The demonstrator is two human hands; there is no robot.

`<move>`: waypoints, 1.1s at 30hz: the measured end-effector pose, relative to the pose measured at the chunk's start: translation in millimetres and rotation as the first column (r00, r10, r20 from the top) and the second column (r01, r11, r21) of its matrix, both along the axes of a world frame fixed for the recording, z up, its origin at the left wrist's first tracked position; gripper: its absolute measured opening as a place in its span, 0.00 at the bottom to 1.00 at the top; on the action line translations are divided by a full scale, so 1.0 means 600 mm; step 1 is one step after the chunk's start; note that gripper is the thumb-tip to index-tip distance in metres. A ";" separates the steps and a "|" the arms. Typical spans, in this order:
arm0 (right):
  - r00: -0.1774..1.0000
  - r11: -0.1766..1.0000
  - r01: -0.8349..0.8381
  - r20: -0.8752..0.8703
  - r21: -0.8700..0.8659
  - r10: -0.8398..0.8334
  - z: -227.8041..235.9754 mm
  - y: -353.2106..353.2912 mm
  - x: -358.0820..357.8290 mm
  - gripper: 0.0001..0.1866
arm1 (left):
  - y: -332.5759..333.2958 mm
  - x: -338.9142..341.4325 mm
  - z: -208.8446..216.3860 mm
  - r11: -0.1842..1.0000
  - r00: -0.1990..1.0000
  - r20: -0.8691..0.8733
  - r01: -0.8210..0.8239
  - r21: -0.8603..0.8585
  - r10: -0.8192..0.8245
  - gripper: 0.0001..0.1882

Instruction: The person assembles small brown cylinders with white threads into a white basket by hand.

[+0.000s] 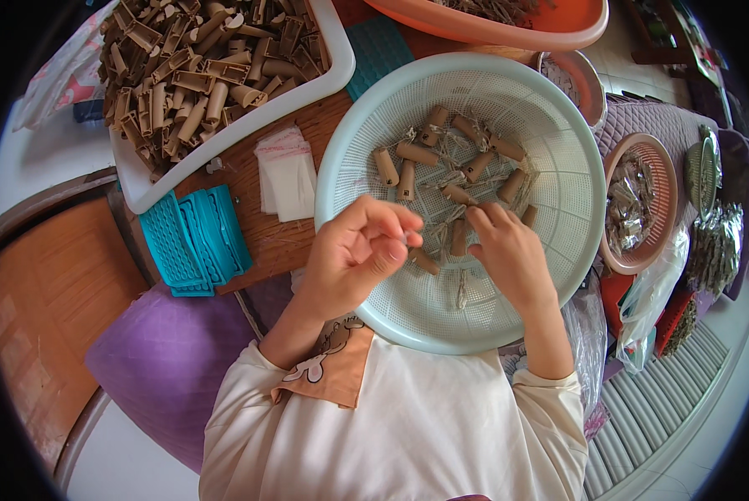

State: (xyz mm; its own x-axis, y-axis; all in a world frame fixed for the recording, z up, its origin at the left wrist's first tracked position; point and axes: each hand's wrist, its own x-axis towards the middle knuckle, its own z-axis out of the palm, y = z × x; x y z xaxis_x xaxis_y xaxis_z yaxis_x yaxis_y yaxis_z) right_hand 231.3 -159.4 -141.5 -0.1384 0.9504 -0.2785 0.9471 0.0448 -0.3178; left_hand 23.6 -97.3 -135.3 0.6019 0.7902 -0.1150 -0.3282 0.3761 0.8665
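A large pale-green mesh basket (354,125) sits in front of me. Inside it lie several brown plastic tube pieces (417,154) with tangled clear strands around them. Over its near left part, my left hand (362,250) is closed, thumb and forefinger nearly together; whatever they pinch is too small to make out. My right hand (512,255) reaches into the basket from the right. Its fingertips touch the end of a brown tube piece (456,194), while the thumb stands apart from the fingers.
A white tub (339,50) heaped with brown plastic parts (195,83) stands at the far left. Beside it are white plastic bags (287,175) and teal plastic trays (195,242). An orange basin (558,37) stands beyond the basket; a pink basket (667,217) of wrapped items is to the right.
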 end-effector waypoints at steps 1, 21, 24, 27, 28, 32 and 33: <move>1.000 1.000 0.002 0.003 0.000 -0.002 -0.010 -0.006 -0.001 0.15 | -0.003 0.003 0.006 0.996 0.999 0.019 0.033 -0.084 -0.032 0.09; 0.317 0.849 0.513 -0.892 -0.125 -0.323 0.067 -0.010 -0.051 0.14 | -0.025 0.001 0.041 0.981 0.835 -0.538 0.178 0.073 -0.111 0.17; 0.445 0.868 0.495 -0.850 -0.028 -0.281 0.064 -0.006 -0.057 0.13 | -0.018 -0.007 0.044 0.969 0.818 -0.529 0.246 -0.037 -0.228 0.15; 0.579 0.897 0.442 -0.771 0.023 -0.265 0.064 -0.007 -0.057 0.13 | -0.029 -0.009 0.023 0.978 0.909 -0.361 0.191 -0.083 -0.208 0.13; 0.579 0.897 0.442 -0.771 0.023 -0.266 0.064 -0.006 -0.058 0.13 | -0.027 -0.007 0.027 0.978 0.909 -0.361 0.191 -0.084 -0.208 0.13; 0.654 0.904 0.426 -0.703 0.038 -0.279 0.067 -0.002 -0.058 0.13 | -0.022 -0.003 0.040 0.981 0.983 -0.144 0.089 -0.174 -0.115 0.11; 0.667 0.917 0.399 -0.690 0.011 -0.282 0.068 -0.001 -0.058 0.13 | -0.022 -0.004 0.039 0.984 0.992 -0.100 0.054 -0.171 -0.072 0.11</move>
State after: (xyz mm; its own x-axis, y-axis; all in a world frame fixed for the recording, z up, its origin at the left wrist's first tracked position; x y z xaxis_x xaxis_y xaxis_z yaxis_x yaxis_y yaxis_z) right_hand 196.6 -160.3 -100.6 0.1118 0.9891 -0.0957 0.4493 -0.1363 -0.8829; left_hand 21.2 -110.3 -112.1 0.6276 0.7149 -0.3083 -0.2090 0.5362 0.8178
